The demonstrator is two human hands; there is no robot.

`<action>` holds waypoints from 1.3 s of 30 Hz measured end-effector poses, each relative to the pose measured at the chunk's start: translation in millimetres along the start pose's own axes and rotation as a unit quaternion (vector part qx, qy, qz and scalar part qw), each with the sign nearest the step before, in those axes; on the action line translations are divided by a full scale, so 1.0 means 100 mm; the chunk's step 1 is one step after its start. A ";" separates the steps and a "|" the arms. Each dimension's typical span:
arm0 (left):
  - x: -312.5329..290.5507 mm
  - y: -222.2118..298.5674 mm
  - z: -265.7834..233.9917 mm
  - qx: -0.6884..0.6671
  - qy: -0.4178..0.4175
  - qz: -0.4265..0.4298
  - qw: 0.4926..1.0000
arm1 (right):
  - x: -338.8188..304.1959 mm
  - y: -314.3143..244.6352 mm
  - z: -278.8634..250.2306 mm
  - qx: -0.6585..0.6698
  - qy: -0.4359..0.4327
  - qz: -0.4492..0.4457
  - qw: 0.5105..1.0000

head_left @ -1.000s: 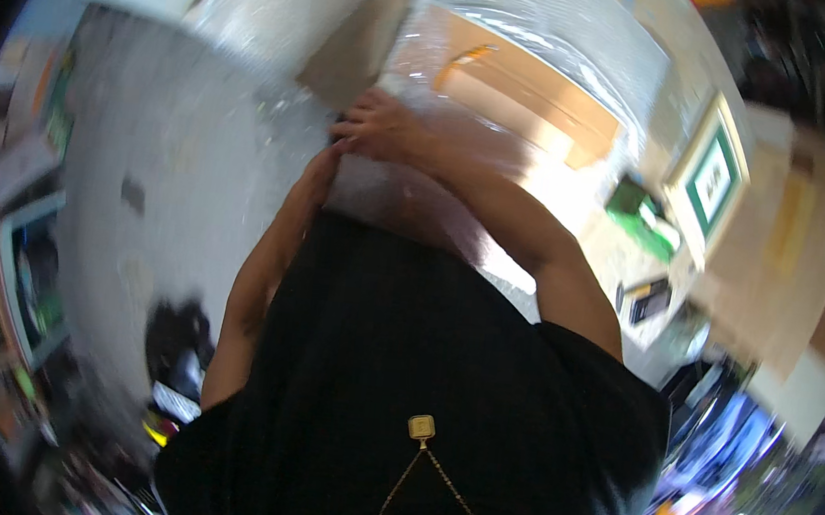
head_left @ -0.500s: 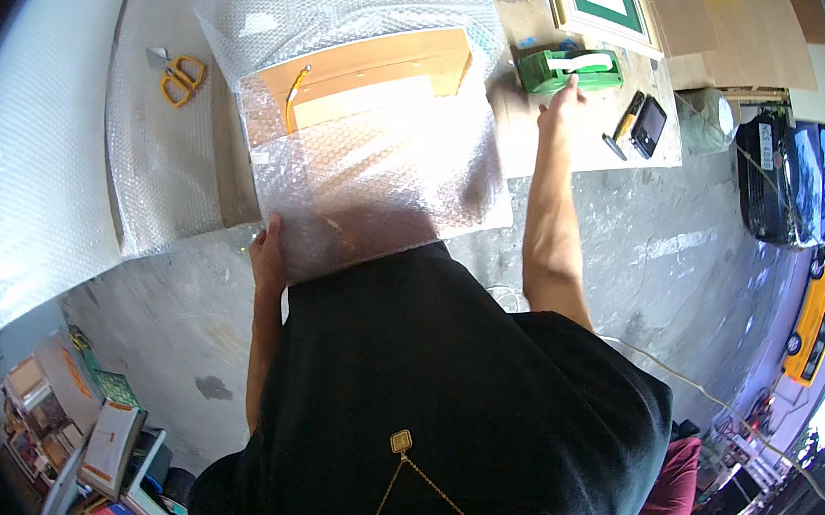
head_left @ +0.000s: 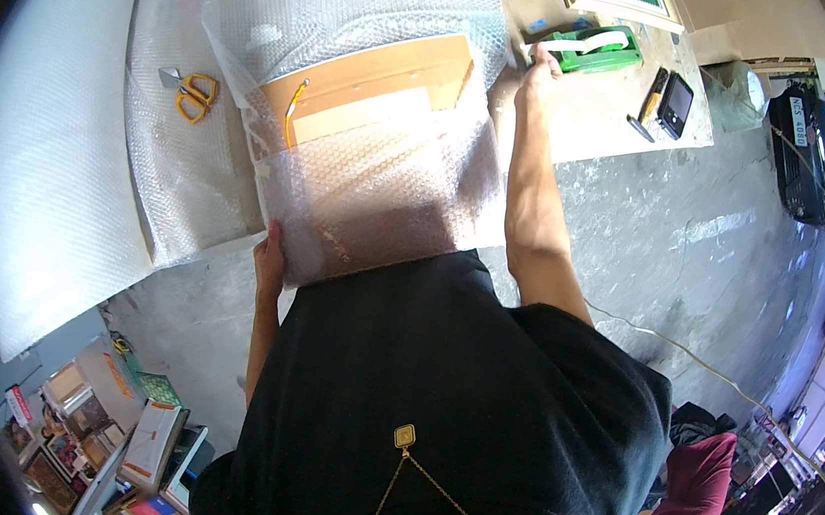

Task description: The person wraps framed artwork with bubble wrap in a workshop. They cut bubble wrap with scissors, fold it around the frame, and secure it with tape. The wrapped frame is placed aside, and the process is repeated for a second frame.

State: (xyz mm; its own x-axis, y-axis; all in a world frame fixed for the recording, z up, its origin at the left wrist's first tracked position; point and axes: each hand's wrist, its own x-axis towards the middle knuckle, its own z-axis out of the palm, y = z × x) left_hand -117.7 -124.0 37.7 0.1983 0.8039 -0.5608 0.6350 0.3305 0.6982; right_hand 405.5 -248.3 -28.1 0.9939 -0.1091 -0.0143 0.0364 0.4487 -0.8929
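A flat brown framed panel (head_left: 377,65), with a yellow cord (head_left: 293,109) on its back, lies on the table, its near part covered by a folded sheet of bubble wrap (head_left: 391,170). My left hand (head_left: 271,255) is closed on the near left corner of that wrap. At the far right, my right hand (head_left: 541,68) pinches the loose end of white tape (head_left: 565,45). The strip runs back to a green tape dispenser (head_left: 610,55) just right of the hand.
Yellow-handled scissors (head_left: 193,96) lie on more bubble wrap at the left, beside a large roll (head_left: 63,140). Right of the panel are a marker (head_left: 640,130), a yellow cutter (head_left: 656,90), a black case (head_left: 676,106) and a picture frame (head_left: 625,0). Another person (head_left: 695,483) is at lower right.
My right hand has moved left from the dispenser and drawn out a strip of white tape. My left hand stays on the wrap's corner. The whole view has shifted slightly.
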 end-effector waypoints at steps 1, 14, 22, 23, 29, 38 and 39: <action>-0.02 0.05 -0.02 0.002 -0.003 0.003 1.000 | -0.01 0.02 -0.04 -0.132 0.013 -0.039 0.990; -0.06 0.43 0.16 0.282 0.147 0.291 0.902 | -1.83 -1.32 -1.12 -0.211 -0.069 0.173 0.960; -0.07 1.57 1.93 0.286 -0.154 0.599 0.732 | -2.13 -0.92 -1.18 -0.461 0.001 0.039 0.887; -0.10 1.61 2.13 0.259 -0.204 0.611 0.720 | -2.13 -1.00 -1.10 -0.457 0.015 0.042 0.888; -0.25 1.89 2.62 0.306 -0.279 0.661 0.625 | -1.86 -1.46 -0.98 -0.516 -0.047 0.188 0.834; -0.16 1.70 2.77 0.292 -0.221 0.664 0.652 | -1.42 -1.20 -1.34 -0.360 -0.235 0.235 0.872; -0.14 1.69 2.78 0.288 -0.215 0.667 0.653 | -1.42 -1.21 -1.28 -0.375 -0.215 0.222 0.874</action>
State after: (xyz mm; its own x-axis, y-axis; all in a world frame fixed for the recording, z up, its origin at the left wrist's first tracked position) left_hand 194.0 -216.9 39.5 0.9743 -0.0665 0.2152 -0.1647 -0.8620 0.4794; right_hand 246.2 -400.8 24.1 0.8457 0.3439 -0.4082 -0.2808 -0.3636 -0.8882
